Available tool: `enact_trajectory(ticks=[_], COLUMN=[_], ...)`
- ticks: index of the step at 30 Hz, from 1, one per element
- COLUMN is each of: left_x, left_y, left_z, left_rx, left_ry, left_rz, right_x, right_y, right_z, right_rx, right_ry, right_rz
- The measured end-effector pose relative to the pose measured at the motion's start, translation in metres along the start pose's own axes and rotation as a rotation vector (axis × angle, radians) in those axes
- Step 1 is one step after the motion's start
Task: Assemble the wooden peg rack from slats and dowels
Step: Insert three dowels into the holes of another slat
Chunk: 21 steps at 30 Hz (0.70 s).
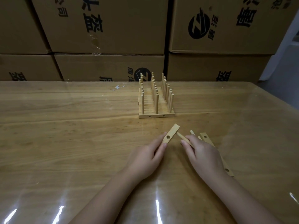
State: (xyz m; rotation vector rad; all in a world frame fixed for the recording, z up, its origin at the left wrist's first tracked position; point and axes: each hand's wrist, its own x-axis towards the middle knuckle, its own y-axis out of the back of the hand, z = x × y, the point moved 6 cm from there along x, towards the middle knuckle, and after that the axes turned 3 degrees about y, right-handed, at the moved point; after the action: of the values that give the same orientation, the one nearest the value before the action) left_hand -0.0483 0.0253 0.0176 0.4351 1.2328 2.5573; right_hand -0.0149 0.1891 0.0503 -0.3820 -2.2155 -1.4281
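Slat (171,133) at lower centre looks light and stiff, pinched near its hole by left hand (145,159); right hand (204,156) pinches dowel (180,136).

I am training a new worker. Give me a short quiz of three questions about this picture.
1. True or false: the left hand holds a slat with a round hole.
2. What does the right hand pinch? A) a dowel B) a hammer C) a screw
3. How many holes show in the front edge of the rack?

Key: 1 true; 2 A; 3 two.
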Motion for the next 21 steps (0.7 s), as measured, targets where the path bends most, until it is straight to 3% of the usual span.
enact_trajectory(ticks=[7, 18, 21], left_x=[-0.001, -0.002, 0.000], left_y=[0.001, 0.006, 0.002], left_z=[-0.006, 0.002, 0.001], left_rx=[-0.152, -0.046, -0.106], left_ry=[-0.052, -0.077, -0.050], left_rz=[-0.021, -0.001, 0.003], right_x=[-0.003, -0.002, 0.000], right_y=[0.001, -0.007, -0.007], right_z=[-0.001, 0.012, 0.013], right_rx=[0.153, 0.540, 0.531], right_ry=[-0.010, -0.248, -0.249], right_rz=[-0.017, -0.144, -0.161])
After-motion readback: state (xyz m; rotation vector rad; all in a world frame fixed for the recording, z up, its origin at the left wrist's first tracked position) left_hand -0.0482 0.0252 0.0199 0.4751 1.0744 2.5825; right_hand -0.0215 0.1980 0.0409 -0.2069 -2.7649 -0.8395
